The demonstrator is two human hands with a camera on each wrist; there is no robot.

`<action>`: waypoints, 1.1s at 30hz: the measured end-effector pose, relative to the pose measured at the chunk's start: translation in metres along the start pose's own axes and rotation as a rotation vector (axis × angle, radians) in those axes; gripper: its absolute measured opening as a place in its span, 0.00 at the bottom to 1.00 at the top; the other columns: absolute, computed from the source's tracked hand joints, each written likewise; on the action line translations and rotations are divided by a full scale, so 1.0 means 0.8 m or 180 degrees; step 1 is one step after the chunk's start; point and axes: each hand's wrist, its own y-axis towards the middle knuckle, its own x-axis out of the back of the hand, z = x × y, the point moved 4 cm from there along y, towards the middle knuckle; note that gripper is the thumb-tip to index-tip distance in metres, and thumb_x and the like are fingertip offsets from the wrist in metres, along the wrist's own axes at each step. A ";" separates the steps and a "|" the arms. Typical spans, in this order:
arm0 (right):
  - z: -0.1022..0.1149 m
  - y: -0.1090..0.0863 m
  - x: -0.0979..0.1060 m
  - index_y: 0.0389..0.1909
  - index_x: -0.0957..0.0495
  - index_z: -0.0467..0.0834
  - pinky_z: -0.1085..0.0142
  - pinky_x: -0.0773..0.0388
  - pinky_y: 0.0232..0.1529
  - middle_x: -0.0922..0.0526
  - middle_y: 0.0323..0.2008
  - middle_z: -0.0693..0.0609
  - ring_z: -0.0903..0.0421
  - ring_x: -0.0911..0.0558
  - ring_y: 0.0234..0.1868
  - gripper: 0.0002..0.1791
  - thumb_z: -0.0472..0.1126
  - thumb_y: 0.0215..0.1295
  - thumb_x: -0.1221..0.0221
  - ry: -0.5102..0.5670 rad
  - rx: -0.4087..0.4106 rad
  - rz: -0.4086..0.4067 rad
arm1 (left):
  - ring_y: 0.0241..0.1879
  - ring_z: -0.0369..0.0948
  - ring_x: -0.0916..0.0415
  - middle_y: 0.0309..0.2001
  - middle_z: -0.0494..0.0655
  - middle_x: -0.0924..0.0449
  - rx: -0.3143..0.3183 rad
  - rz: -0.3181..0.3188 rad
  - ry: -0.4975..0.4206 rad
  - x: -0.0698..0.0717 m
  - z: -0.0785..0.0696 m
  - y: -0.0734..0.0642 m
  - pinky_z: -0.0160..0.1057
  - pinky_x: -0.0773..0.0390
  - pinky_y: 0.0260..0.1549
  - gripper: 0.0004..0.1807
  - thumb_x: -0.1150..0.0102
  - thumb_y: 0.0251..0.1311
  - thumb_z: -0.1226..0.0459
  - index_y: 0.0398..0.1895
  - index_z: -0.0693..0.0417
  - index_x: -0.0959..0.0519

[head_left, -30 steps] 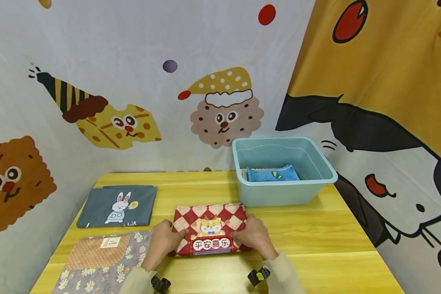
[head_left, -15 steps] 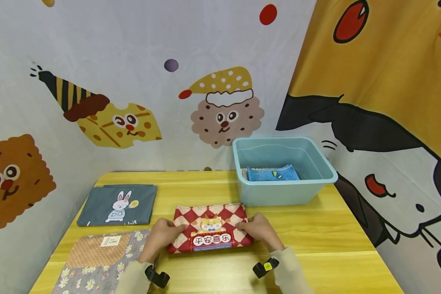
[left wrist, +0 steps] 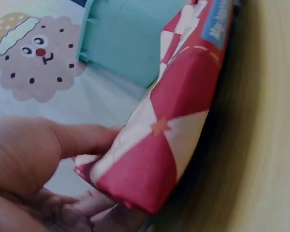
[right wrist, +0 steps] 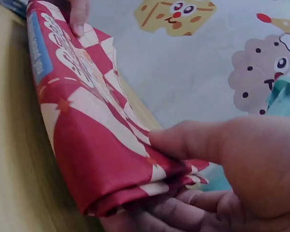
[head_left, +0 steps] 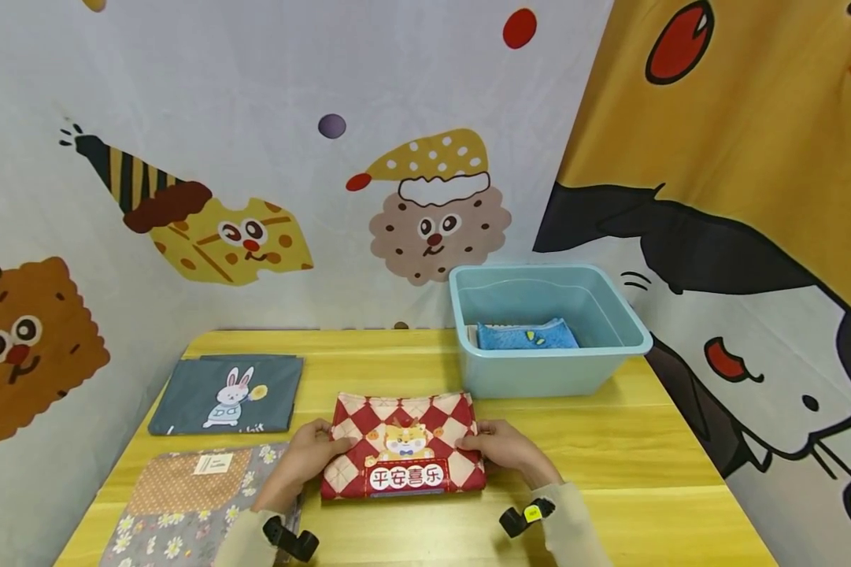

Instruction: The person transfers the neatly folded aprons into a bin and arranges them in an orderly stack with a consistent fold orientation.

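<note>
A folded red-and-cream checked cloth [head_left: 404, 441] with a cartoon animal and white lettering lies level between my two hands, close over the table. My left hand [head_left: 303, 457] grips its left edge, thumb on top and fingers underneath. At the opposite edge my right hand [head_left: 510, 450] holds it the same way. The right wrist view shows several layers of the folded cloth [right wrist: 106, 159] between thumb and fingers. In the left wrist view the thumb presses on the rounded fold of the cloth [left wrist: 140, 164], and the fingers are partly hidden beneath.
A light blue plastic tub [head_left: 538, 374] stands at the back right, with a blue fuzzy item [head_left: 524, 336] inside. To the left lie a folded dark grey cloth [head_left: 184, 398] with a rabbit and a grey daisy-print cloth [head_left: 184, 512]. A printed curtain [head_left: 255, 94] hangs behind the table.
The checked cloth has risen a little and come slightly nearer, its front edge now looking wider. Both wrists have swung outward while the hands kept hold of the side edges.
</note>
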 end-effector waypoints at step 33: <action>0.005 -0.048 0.030 0.84 0.67 0.48 0.57 0.15 0.54 0.15 0.56 0.52 0.54 0.13 0.53 0.42 0.44 0.81 0.52 0.1875 0.0486 0.1378 | 0.49 0.39 0.15 0.50 0.42 0.15 -0.0193 0.1706 -0.1902 0.005 -0.036 -0.035 0.40 0.14 0.49 0.40 0.51 0.76 0.61 0.80 0.71 0.58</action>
